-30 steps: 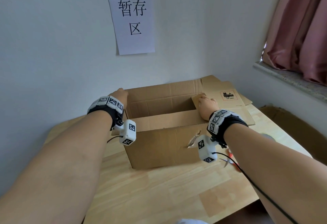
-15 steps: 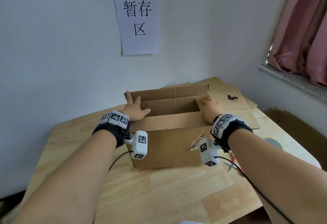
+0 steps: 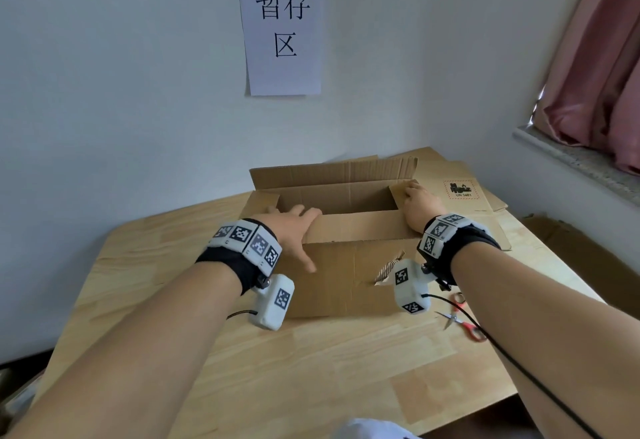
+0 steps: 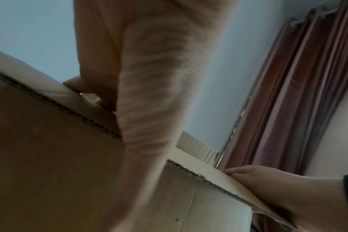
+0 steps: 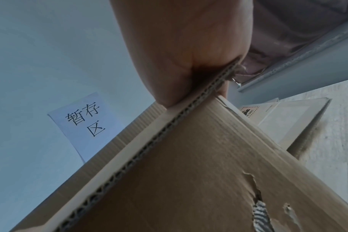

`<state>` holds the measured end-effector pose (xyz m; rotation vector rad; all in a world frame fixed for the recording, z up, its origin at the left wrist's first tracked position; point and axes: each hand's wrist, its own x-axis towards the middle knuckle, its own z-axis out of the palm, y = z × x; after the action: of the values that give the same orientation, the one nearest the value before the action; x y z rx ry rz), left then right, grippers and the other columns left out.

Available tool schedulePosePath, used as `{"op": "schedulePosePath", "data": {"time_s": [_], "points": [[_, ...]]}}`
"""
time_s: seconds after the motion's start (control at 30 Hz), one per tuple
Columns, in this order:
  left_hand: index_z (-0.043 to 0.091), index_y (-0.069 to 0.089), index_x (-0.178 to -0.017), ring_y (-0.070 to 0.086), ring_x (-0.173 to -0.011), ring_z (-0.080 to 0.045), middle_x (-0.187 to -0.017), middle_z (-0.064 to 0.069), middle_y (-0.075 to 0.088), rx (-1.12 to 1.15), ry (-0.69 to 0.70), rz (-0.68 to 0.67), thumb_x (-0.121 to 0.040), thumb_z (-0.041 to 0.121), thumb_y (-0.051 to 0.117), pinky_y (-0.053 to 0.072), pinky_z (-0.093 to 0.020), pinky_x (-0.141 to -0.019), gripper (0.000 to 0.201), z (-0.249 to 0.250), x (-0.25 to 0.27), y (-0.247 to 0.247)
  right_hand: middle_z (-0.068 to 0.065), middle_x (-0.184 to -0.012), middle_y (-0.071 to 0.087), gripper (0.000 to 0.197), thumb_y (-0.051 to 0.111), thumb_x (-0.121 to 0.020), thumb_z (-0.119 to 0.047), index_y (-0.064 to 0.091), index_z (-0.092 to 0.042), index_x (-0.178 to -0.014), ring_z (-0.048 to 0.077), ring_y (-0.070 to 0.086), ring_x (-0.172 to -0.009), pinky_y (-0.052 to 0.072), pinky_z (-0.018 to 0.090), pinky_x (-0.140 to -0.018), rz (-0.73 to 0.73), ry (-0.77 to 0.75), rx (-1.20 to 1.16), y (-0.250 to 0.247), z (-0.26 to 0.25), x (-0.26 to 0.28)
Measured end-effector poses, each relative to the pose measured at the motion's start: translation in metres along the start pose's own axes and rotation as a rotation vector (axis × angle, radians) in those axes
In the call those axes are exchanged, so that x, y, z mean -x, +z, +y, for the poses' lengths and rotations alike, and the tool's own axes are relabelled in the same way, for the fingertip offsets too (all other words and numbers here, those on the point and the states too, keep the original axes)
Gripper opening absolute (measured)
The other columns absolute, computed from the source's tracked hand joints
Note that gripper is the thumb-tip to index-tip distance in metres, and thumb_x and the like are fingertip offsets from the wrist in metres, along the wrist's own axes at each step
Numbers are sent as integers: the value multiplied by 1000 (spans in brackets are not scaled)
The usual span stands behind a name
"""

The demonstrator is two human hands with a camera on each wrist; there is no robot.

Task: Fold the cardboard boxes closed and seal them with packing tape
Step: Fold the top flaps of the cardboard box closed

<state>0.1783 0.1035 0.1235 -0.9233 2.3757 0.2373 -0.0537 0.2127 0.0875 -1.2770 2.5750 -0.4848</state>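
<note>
An open brown cardboard box (image 3: 349,275) stands on the wooden table (image 3: 311,369) against the wall. My left hand (image 3: 291,223) holds its near-left corner, fingers over the top of the flap and thumb down the front face. In the left wrist view the fingers (image 4: 77,84) curl behind the flap's corrugated edge. My right hand (image 3: 419,201) grips the right flap at the near-right corner. The right wrist view shows that hand (image 5: 185,47) pinching the cardboard edge of the box (image 5: 189,180) between thumb and fingers. The far flap stands upright.
Flattened cardboard (image 3: 464,192) with a red label lies behind the box on the right. Red-handled scissors (image 3: 462,320) lie on the table by my right forearm. The box front has a tear (image 3: 388,267). More cardboard (image 3: 581,258) sits on the floor under the window sill (image 3: 571,158).
My left hand has come from the far-left side of the box, across the left flap, to the near-left corner. My right hand has stayed on the right flap.
</note>
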Motion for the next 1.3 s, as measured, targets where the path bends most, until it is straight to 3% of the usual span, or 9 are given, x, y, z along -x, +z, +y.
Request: {"op": "schedulePosePath", "data": {"time_s": [0.1, 0.2, 0.4, 0.5, 0.73, 0.93, 1.1, 1.17, 1.3], "points": [[37, 11, -145, 54, -105, -28, -124, -8, 47, 47, 26, 8, -79, 26, 67, 51, -42, -86, 88, 2, 5, -9, 10, -148, 35, 40, 28, -99, -8, 45, -4, -135, 31, 37, -132, 27, 33, -107, 24, -16, -93, -2, 1, 7], [44, 7, -146, 56, -93, -22, -97, -1, 53, 81, 5, -42, -84, 22, 62, 49, -35, -81, 85, 3, 11, -19, 9, -150, 33, 41, 30, -100, -10, 44, -5, -138, 27, 31, -137, 23, 29, -110, 54, -32, -216, -1, 5, 12], [50, 9, -145, 50, -90, -20, -107, -3, 47, 147, 11, -140, -85, 11, 54, 43, -32, -80, 84, 4, 15, -24, 11, -135, 52, 37, 38, -97, -8, 55, -11, -130, 27, 48, -122, 38, 27, -94, 92, 65, -477, -12, 17, 15], [51, 9, -145, 49, -108, -23, -133, -6, 45, 167, 28, -142, -87, 10, 52, 40, -35, -91, 84, 5, 19, -28, 8, -127, 59, 35, 40, -96, -9, 58, -13, -125, 24, 53, -115, 39, 26, -91, 206, 118, -553, -19, 18, 19], [54, 30, -140, 33, -137, -12, -148, 13, 38, 169, 119, -24, -86, 72, 36, 21, -36, -114, 57, -11, 29, -34, -1, -146, 41, 48, 46, -97, -25, 34, -21, -143, 20, 42, -130, 34, 32, -102, 257, 60, -700, -37, 1, 19], [38, 63, -114, 49, -119, -11, -123, 14, 58, 242, 122, -57, -79, 79, 36, 32, -40, -109, 60, -12, 33, -36, 2, -151, 32, 55, 39, -99, -37, 16, -31, -149, 24, 38, -133, 32, 35, -104, 80, -39, -535, -47, -7, 17], [25, 72, -80, 57, -84, -10, -85, 10, 64, 232, 47, -74, -76, 81, 39, 42, -30, -88, 64, -7, 33, -28, 7, -127, 56, 43, 31, -101, -36, 41, -18, -138, 25, 52, -113, 42, 37, -96, 50, -45, -380, -43, -9, 21], [23, 70, -68, 56, -71, -11, -73, 6, 64, 247, 50, -47, -75, 80, 43, 42, -28, -76, 63, -6, 31, -21, 6, -89, 63, 41, 30, -101, -37, 60, -14, -119, 17, 56, -80, 44, 27, -67, 88, -21, -421, -35, -6, 26], [10, 66, -76, 56, -70, -16, -76, -3, 63, 272, 104, 65, -79, 71, 52, 41, -29, -69, 62, -3, 25, -10, -9, -65, 56, 36, 41, -98, -39, 72, -20, -99, 7, 46, -55, 33, 20, -51, 194, 54, -561, -26, 6, 28]]}}
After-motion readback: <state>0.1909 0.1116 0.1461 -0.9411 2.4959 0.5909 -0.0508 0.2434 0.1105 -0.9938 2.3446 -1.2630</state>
